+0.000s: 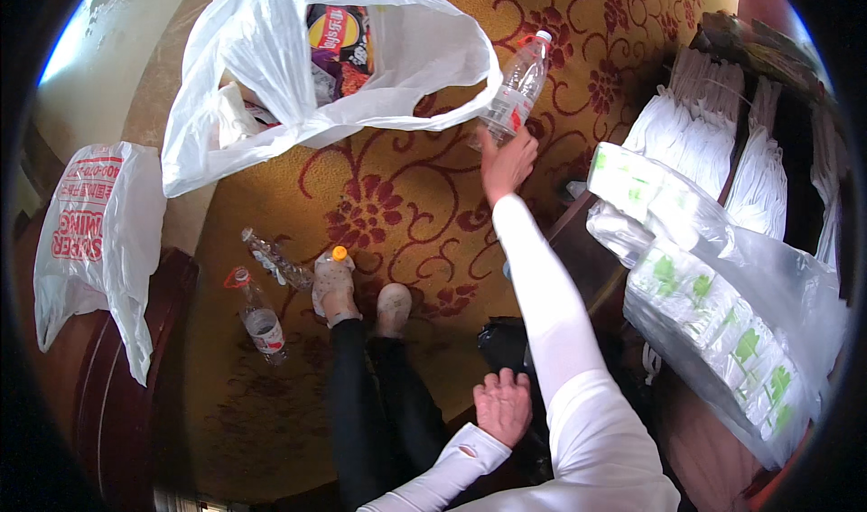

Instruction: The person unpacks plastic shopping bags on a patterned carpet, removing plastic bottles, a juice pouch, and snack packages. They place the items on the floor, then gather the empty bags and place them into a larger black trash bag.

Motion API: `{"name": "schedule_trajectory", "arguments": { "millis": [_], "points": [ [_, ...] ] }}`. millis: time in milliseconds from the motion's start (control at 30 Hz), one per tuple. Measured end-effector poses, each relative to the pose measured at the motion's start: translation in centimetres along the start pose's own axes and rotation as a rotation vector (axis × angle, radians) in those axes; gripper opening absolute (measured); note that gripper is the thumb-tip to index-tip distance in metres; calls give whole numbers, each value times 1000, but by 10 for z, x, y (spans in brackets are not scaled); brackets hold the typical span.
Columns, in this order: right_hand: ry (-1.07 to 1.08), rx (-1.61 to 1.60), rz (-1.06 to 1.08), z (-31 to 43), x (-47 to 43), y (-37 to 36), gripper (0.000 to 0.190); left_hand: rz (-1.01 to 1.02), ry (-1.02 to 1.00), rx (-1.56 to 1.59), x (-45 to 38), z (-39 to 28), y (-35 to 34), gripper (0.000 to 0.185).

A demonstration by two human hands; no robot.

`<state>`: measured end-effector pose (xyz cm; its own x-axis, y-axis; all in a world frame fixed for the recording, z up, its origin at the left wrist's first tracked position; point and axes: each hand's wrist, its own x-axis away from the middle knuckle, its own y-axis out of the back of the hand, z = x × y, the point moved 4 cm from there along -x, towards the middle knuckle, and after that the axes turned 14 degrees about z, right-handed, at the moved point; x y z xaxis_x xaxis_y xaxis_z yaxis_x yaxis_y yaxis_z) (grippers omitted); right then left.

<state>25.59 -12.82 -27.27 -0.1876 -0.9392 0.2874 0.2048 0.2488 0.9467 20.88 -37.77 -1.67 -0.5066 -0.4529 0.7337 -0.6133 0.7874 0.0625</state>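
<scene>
Reaching forward, my right hand (508, 163) is at the lower end of a clear plastic bottle (518, 89) with a white cap and a red-and-white label; thumb and fingers lie around its base. My left hand (502, 407) is low in the view, near my lap, its fingers curled; whether it grips the black plastic bag (502, 341) beside it cannot be told. A large white plastic bag (264, 45) gapes left of the bottle, with a Lay's snack packet (339, 34) inside. Two empty plastic bottles (263, 326) (278, 258) lie on the carpet left of my feet.
Patterned carpet (366, 210) covers the floor. At the left, a white printed plastic bag (101, 241) hangs over dark wooden furniture (169, 295). Wrapped tissue packs (704, 309) with green leaf prints and bundles of white bags (691, 119) stand at the right. My shoes (333, 278) are below the centre.
</scene>
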Motion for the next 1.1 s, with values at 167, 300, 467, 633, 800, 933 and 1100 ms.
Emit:
{"name": "schedule_trajectory", "arguments": {
  "millis": [167,300,467,633,800,933,1100],
  "points": [
    [-460,-425,211,-25,-56,-44,98,-219,143,131,-5,27,25,26],
    [-366,-961,157,-7,31,-58,86,-571,58,363,-2,51,57,68],
    [-117,-1366,523,40,235,1,79,-931,57,290,17,87,107,103],
    [-48,-1349,1007,76,330,81,62,-698,-69,408,51,160,150,103],
    [-58,-937,770,80,266,169,52,-887,25,-136,124,172,150,85],
    [-31,-295,825,97,229,182,76,-827,-13,-346,150,165,117,80],
    [42,-230,836,94,261,171,64,-822,-13,-461,178,163,87,64]
  ]
}}
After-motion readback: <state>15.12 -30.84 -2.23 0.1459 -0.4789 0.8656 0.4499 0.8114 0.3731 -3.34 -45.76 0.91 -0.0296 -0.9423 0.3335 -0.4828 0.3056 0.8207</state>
